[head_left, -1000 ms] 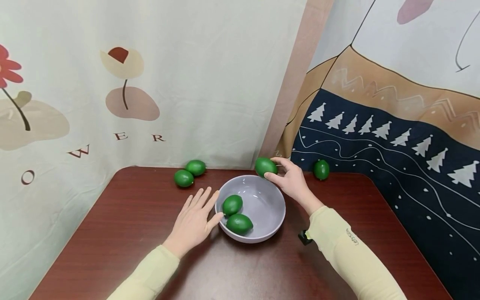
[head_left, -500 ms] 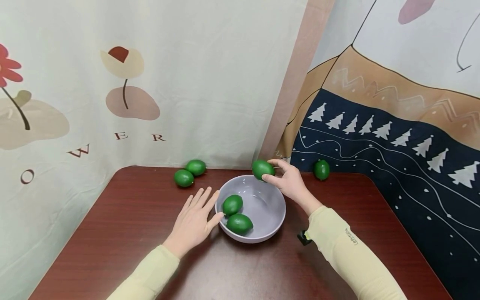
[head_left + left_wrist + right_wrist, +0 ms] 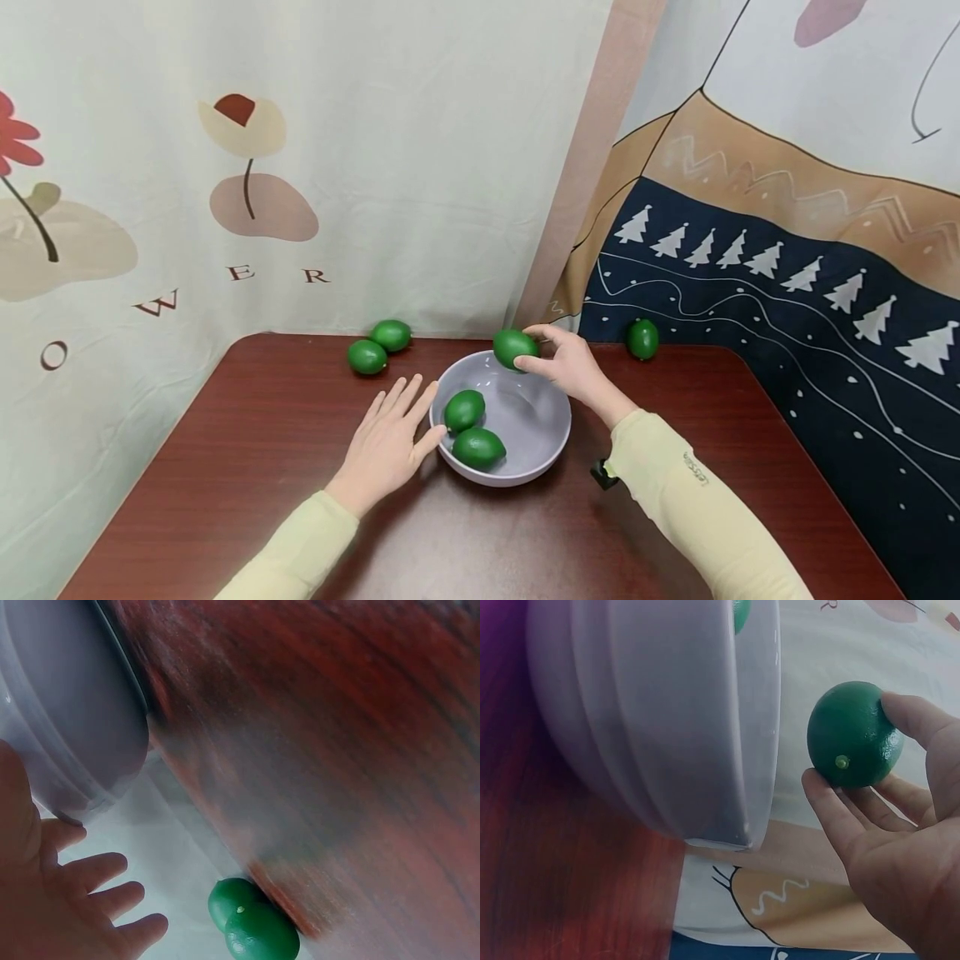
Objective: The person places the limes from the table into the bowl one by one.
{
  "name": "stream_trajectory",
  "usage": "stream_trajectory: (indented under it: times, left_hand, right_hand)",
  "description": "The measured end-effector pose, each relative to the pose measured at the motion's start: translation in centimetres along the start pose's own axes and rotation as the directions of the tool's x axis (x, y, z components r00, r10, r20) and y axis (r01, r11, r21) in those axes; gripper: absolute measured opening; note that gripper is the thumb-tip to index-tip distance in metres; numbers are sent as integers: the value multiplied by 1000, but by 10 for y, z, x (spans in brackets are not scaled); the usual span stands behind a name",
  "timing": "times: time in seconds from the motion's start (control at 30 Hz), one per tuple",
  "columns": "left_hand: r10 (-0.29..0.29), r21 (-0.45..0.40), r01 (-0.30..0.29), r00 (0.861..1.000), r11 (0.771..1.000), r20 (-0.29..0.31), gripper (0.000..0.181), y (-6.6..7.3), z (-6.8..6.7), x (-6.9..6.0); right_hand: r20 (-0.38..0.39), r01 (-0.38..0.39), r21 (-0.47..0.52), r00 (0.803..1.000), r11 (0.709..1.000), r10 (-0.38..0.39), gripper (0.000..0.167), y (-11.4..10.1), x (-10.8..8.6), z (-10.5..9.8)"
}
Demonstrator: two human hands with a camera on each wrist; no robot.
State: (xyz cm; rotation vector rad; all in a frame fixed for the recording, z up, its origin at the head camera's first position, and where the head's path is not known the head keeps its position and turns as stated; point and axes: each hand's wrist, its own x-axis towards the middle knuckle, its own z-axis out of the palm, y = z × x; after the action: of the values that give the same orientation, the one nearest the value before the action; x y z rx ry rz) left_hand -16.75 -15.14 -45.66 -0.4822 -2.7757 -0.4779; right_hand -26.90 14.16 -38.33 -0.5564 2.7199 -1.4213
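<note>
My right hand [image 3: 567,363] pinches a green lime [image 3: 514,348] between thumb and fingers, above the far rim of a grey-lavender bowl [image 3: 536,433]. The right wrist view shows that lime [image 3: 855,735] held off the bowl's rim, its stem end toward the camera. Inside the bowl, on its left side, lie two limes, one [image 3: 465,410] behind the other [image 3: 479,448]. My left hand [image 3: 384,454] is at the bowl's left side with fingers straight and spread, holding nothing; its thumb and forefinger reach the rim.
Two more limes [image 3: 367,357] lie together at the table's back left edge. Another lime [image 3: 642,339] sits at the back right edge. The brown wooden table [image 3: 225,467] ends at a printed curtain [image 3: 420,167] behind. A black wrist device [image 3: 602,475] shows under the right sleeve.
My right hand has carried its lime left and slightly down, over the bowl's far rim. The left hand, the bowl and the other limes have stayed in place.
</note>
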Motion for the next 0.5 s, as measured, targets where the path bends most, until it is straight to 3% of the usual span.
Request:
stream_trajectory:
  times: [0.5]
  left_hand:
    - [-1,-5,1,1000,1000,-3,66,0,0,0]
  right_hand:
    - [80,1,-55,997,998,3,46,-4,7,4]
